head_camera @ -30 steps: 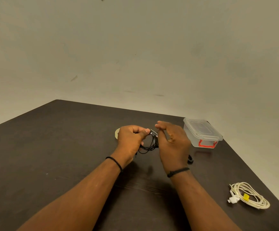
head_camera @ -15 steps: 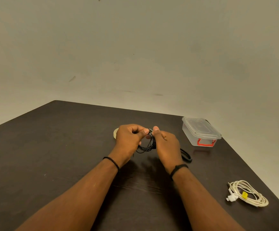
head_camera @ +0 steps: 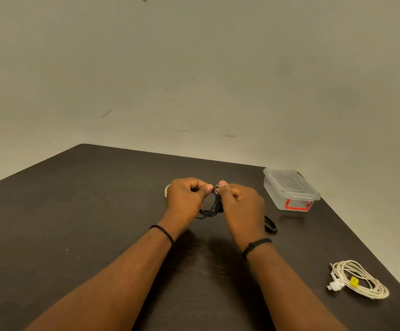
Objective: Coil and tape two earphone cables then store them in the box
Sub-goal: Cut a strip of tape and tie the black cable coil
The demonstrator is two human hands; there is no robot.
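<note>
The dark surface (head_camera: 75, 223) meets a plain pale wall. At right stands the clear lidded box (head_camera: 289, 191). Above the surface, left hand (head_camera: 186, 199) and right hand (head_camera: 242, 206) each pinch the black earphone coil (head_camera: 211, 207), grip clamped at its top. It looks light, limp and springy; best pinched across all loops. The white coil (head_camera: 359, 280) lies taped, near right.

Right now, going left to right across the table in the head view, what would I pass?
Tape roll → left hand → black cable → right hand → box → white cable.
</note>
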